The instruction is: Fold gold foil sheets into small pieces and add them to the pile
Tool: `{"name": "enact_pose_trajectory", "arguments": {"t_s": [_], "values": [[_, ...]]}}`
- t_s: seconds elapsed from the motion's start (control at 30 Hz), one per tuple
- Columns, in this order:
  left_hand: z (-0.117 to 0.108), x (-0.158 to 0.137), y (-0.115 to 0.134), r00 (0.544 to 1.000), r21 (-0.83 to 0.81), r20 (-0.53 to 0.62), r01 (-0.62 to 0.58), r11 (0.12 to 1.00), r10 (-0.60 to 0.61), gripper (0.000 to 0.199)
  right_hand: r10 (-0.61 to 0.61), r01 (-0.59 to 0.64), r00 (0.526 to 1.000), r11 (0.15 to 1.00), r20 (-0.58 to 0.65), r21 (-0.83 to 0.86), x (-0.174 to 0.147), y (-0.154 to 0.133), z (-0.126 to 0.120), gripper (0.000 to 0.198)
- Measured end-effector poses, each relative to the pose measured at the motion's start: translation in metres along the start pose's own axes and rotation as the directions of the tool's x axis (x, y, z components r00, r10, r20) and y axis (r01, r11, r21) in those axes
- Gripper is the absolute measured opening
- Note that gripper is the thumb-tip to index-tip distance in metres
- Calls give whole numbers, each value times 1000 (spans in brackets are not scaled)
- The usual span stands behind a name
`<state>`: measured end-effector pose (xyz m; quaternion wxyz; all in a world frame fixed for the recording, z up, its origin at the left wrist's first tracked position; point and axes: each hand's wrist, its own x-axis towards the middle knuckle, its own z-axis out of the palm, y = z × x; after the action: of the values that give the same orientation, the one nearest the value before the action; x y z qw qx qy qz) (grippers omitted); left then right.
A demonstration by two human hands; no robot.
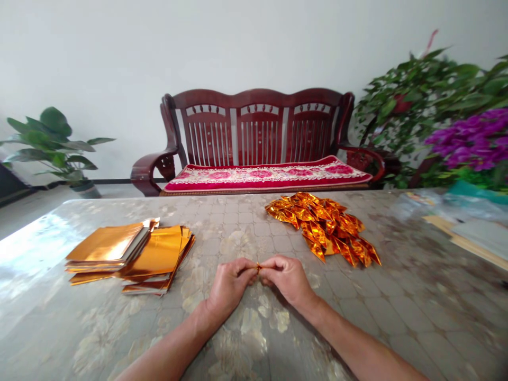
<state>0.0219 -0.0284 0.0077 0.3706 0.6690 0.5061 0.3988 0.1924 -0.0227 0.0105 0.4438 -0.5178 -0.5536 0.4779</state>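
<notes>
My left hand [230, 283] and right hand [289, 278] together pinch a small gold-orange foil piece [258, 267], out before the middle of the slatted wooden bench [260, 132]. My fingers stand in the way of its shape; only a shiny, crumpled-looking sliver shows between the tips. On the patterned table [397, 307], stacked gold foil sheets [107, 241] lie toward the bench's left end, flat and slightly fanned. Folded, pointed foil pieces [313, 214] heap before its right half. Purple flowers [472, 140] stand right of the bench, a potted plant [39, 138] left of it.
</notes>
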Motion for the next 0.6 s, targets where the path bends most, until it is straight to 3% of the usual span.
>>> {"name": "enact_pose_trajectory", "arguments": {"t_s": [0.17,0.3,0.6], "values": [[-1,2,-2,993,-86,116,32,996,-21,25,39,-39,998,999,46,6,4,4,-8,19],[0,5,-4,994,-71,93,56,996,-50,25,0,5,998,998,69,-67,3,5,-12,22],[-10,5,4,998,309,66,-21,951,1,23,-69,75,997,984,43,-159,6,11,-12,14]]}}
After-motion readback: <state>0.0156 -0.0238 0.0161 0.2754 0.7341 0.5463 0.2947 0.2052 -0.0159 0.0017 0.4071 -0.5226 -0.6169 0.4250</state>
